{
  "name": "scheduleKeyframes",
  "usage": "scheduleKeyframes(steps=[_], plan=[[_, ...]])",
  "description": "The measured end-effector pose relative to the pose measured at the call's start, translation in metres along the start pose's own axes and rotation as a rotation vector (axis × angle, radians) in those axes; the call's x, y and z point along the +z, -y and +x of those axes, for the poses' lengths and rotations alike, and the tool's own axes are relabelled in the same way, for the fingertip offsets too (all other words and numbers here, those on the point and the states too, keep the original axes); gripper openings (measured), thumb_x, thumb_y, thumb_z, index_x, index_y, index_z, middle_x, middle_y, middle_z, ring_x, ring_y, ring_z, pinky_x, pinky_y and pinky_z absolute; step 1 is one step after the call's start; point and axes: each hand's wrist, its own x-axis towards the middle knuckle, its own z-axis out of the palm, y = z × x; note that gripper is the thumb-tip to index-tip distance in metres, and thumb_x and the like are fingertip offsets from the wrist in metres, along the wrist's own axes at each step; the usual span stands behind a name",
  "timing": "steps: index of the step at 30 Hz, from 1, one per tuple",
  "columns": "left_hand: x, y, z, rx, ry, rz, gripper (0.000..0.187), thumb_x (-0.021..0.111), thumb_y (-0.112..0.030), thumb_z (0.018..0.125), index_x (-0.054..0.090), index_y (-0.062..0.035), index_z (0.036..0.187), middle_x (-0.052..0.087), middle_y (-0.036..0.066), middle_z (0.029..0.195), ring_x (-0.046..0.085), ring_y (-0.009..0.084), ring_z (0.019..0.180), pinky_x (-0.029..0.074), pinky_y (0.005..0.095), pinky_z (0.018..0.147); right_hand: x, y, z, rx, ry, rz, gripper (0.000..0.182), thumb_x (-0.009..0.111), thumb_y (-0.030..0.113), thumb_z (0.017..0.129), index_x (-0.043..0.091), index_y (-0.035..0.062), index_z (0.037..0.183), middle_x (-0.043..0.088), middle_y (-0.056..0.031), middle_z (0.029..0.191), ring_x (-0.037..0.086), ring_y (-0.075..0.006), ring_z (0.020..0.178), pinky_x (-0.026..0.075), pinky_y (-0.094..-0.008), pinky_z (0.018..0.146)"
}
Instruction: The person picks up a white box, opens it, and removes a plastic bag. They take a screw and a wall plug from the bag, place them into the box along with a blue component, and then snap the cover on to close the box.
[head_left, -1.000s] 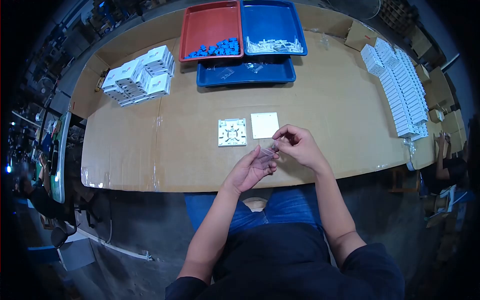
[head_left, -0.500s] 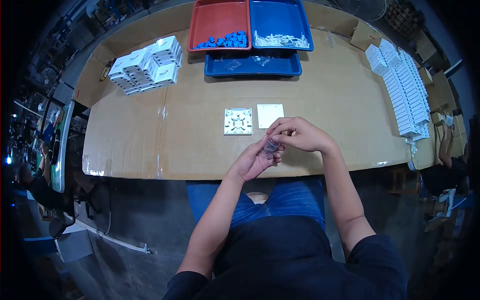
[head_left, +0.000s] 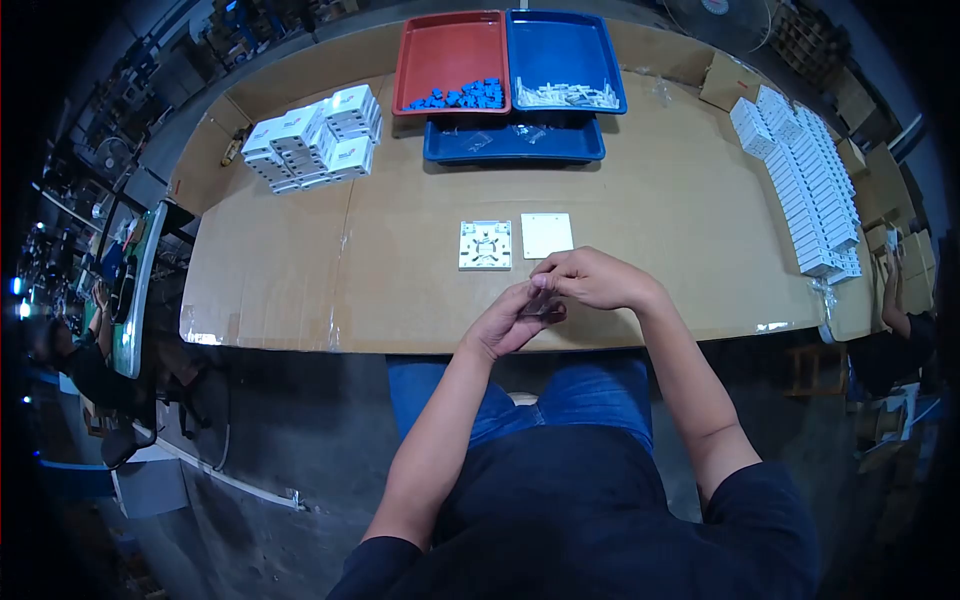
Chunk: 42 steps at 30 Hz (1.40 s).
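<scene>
A small clear plastic bag [head_left: 538,303] is between my hands near the table's front edge, mostly covered by fingers. My left hand [head_left: 508,322] holds it from below, palm up, with thumb and fingertips closed at its upper end. Meeting it there from the right, my right hand [head_left: 590,277] pinches the bag's top edge. What the bag contains cannot be made out. Just beyond my hands lies an open white square box base [head_left: 485,246] with molded inner parts. A plain white square cover [head_left: 546,235] lies flat to its right, close to my right fingers.
At the back stand a red tray [head_left: 455,50] with blue pieces and a blue tray [head_left: 562,45] with white pieces, above a lower blue tray [head_left: 510,150]. White boxes [head_left: 318,140] are stacked at left, and rows of white boxes [head_left: 800,180] at right. Other people sit at both sides.
My fingers have drawn closer together over the bag, and less of it shows now. The whole view has shifted slightly, moving the table items a little right. The box base and cover stay put.
</scene>
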Motion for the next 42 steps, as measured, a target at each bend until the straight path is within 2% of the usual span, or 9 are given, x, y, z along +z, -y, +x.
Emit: scheduleKeyframes(steps=[7,9,12,18,22,24,31,37,42], plan=[[0.036,-0.017,-0.005,0.156,0.038,0.139,0.042,0.063,-0.038,0.104,0.063,-0.0055,0.131,0.067,0.007,0.123,0.064,0.0185,0.114,0.049,0.0410,0.106,-0.001,0.039,-0.031,-0.265,-0.236,0.027,0.031,0.060,0.026,0.105,0.077,0.0000,0.110,0.070,-0.0143,0.126,0.069,-0.0254,0.108,0.054,-0.0375,0.092],[0.032,-0.015,-0.002,0.119,0.027,0.102,0.046,0.064,-0.041,0.103,0.061,-0.0077,0.134,0.064,0.009,0.133,0.061,0.0235,0.124,0.046,0.0467,0.110,-0.004,0.043,-0.037,-0.293,-0.354,-0.441,0.032,0.059,0.026,0.105,0.078,-0.0005,0.107,0.069,-0.0153,0.128,0.068,-0.0317,0.110,0.054,-0.0407,0.095],[0.040,-0.012,-0.006,0.099,0.028,0.197,0.047,0.063,-0.042,0.104,0.060,-0.0084,0.136,0.064,0.009,0.132,0.062,0.0236,0.122,0.047,0.0462,0.109,-0.002,0.042,-0.038,-0.221,-0.274,-0.493,0.035,0.057,0.028,0.105,0.078,-0.0009,0.107,0.068,-0.0166,0.129,0.067,-0.0353,0.111,0.054,-0.0430,0.096],[0.045,-0.007,-0.011,0.071,-0.018,0.138,0.050,0.059,-0.045,0.105,0.055,-0.0098,0.141,0.066,0.008,0.129,0.065,0.0227,0.116,0.053,0.0450,0.103,-0.003,0.041,-0.033,-0.066,-0.104,0.012,0.043,0.056,0.034,0.107,0.076,-0.0040,0.105,0.071,-0.0189,0.121,0.069,-0.0314,0.106,0.054,-0.0406,0.093],[0.055,-0.011,-0.012,0.019,0.037,0.096,0.047,0.059,-0.043,0.106,0.055,-0.0103,0.140,0.067,0.008,0.123,0.066,0.0229,0.111,0.053,0.0443,0.101,-0.006,0.043,-0.033,-0.193,-0.117,-0.119,0.042,0.056,0.032,0.108,0.074,-0.0053,0.109,0.073,-0.0167,0.114,0.071,-0.0279,0.097,0.055,-0.0386,0.088],[0.062,-0.014,-0.007,0.022,-0.018,0.112,0.044,0.057,-0.041,0.106,0.056,-0.0107,0.138,0.068,0.007,0.117,0.067,0.0239,0.105,0.053,0.0449,0.099,-0.010,0.036,-0.027,-0.034,0.109,-0.160,0.038,0.058,0.029,0.107,0.073,-0.0057,0.111,0.073,-0.0143,0.111,0.070,-0.0247,0.090,0.055,-0.0376,0.085],[0.035,-0.019,0.017,-0.003,0.050,-0.007,0.041,0.051,-0.042,0.109,0.058,-0.0107,0.134,0.069,0.009,0.113,0.068,0.0234,0.103,0.053,0.0471,0.095,-0.023,0.028,-0.020,-0.019,-0.035,0.062,0.034,0.060,0.024,0.106,0.075,-0.0065,0.106,0.074,-0.0138,0.112,0.069,-0.0227,0.087,0.056,-0.0366,0.084],[0.049,-0.026,0.026,-0.055,0.192,-0.132,0.048,0.044,-0.037,0.110,0.054,-0.0005,0.139,0.066,0.016,0.130,0.065,0.0313,0.117,0.053,0.0471,0.102,-0.045,0.016,-0.018,-0.088,0.019,-0.222,0.023,0.067,0.016,0.098,0.075,-0.0053,0.105,0.073,-0.0170,0.115,0.071,-0.0268,0.096,0.055,-0.0365,0.089],[0.077,-0.035,0.026,0.078,-0.097,0.256,0.042,0.046,-0.024,0.110,0.055,0.0058,0.138,0.068,0.019,0.128,0.067,0.0336,0.120,0.054,0.0434,0.104,-0.054,0.006,-0.016,-0.157,-0.203,-0.025,0.019,0.069,0.013,0.096,0.075,-0.0052,0.100,0.074,-0.0164,0.113,0.071,-0.0258,0.099,0.055,-0.0375,0.090]])
